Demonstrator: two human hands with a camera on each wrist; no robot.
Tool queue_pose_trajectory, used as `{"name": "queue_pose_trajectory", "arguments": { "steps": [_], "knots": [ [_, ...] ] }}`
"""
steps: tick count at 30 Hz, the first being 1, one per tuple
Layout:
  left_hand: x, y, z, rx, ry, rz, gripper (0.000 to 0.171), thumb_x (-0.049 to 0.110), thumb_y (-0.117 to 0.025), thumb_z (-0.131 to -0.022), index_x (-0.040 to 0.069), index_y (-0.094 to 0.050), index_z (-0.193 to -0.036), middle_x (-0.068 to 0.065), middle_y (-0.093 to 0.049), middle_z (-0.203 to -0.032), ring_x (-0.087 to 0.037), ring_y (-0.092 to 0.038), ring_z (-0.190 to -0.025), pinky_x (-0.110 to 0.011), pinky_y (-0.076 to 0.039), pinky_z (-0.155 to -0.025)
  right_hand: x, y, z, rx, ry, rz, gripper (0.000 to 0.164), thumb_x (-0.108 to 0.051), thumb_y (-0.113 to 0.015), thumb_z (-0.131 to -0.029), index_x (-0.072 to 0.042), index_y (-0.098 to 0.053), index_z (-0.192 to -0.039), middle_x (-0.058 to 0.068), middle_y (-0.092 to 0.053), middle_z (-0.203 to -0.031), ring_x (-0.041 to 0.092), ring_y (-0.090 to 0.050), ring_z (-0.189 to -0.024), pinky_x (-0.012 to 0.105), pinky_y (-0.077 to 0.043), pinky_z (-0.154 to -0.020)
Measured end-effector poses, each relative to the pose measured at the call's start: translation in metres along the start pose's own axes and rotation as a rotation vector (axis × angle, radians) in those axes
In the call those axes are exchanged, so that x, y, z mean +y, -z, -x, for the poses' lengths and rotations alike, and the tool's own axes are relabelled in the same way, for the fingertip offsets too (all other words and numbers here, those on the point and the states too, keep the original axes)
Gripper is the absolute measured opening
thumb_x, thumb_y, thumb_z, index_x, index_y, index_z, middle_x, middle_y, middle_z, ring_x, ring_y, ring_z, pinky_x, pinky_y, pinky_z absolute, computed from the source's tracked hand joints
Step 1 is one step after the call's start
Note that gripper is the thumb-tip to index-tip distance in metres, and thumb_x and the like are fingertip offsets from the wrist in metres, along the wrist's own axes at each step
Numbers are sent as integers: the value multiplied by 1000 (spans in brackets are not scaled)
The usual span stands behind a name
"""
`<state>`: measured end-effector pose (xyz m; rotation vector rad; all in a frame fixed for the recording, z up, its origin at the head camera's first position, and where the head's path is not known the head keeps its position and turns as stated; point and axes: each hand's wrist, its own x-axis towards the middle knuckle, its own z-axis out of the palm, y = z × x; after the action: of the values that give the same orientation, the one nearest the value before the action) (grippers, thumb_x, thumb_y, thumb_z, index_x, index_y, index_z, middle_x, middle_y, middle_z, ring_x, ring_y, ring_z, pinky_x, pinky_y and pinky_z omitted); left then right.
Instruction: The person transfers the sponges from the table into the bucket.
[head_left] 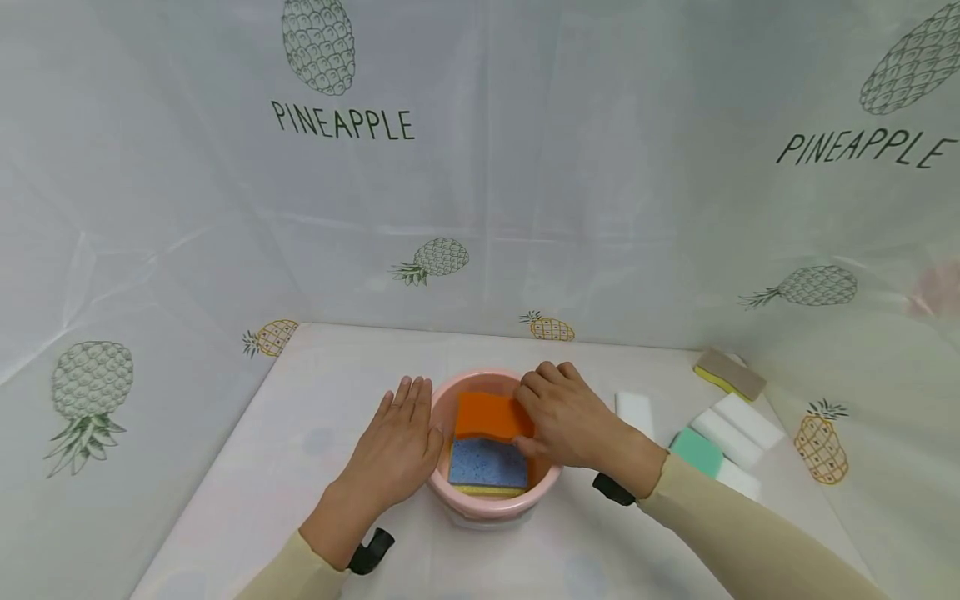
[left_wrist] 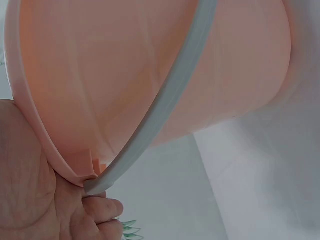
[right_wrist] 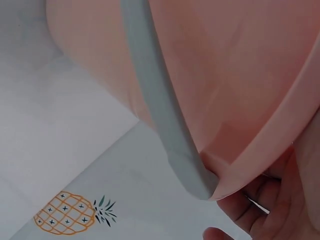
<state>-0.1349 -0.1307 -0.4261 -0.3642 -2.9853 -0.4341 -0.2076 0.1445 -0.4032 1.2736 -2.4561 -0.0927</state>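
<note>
A pink bucket (head_left: 483,505) with a grey handle (left_wrist: 165,97) stands in front of me. Inside it, an orange sponge (head_left: 483,416) lies at the top, partly over a blue sponge (head_left: 487,463); a yellow edge shows below the blue. My right hand (head_left: 566,412) reaches over the right rim, fingers curled, and grips the right end of the orange sponge between thumb and fingers. That end is hidden under the hand. My left hand (head_left: 397,446) rests on the left rim with straight fingers, palm down, holding nothing.
To the right lie several white sponge blocks (head_left: 727,437), a green sponge (head_left: 697,452) and a brown and yellow sponge (head_left: 731,374). One white block (head_left: 634,412) is partly behind my right forearm. A pineapple-print sheet (head_left: 600,208) walls the white table (head_left: 375,358).
</note>
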Motion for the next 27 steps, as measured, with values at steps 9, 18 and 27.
{"name": "queue_pose_trajectory", "arguments": {
  "steps": [9, 18, 27],
  "knots": [
    [1, -1, -3, -11, 15, 9, 67, 34, -45, -112, -9, -31, -161, -25, -33, -169, -41, -23, -160, -58, -19, -131, 0, 2, 1, -25, -4, -4, 56, -57, -78, -88, -10, -70, -118, 4, -68, -113, 25, -55, -105, 39, -42, -84],
    [3, 0, -4, -21, 31, 5, 69, 36, -46, -112, -8, -29, -162, -24, -32, -169, -41, -22, -161, -57, -18, -131, 1, 2, 3, -16, -7, -3, 51, -53, -77, -90, -10, -72, -118, 4, -69, -112, 25, -56, -105, 39, -43, -85],
    [1, 0, -4, -23, 23, 4, 70, 37, -45, -112, -9, -29, -162, -25, -31, -169, -41, -22, -161, -57, -18, -131, 7, 0, 7, 104, -22, -16, 38, -44, -75, -93, -11, -72, -112, 3, -69, -107, 25, -56, -102, 40, -44, -85]
  ]
}}
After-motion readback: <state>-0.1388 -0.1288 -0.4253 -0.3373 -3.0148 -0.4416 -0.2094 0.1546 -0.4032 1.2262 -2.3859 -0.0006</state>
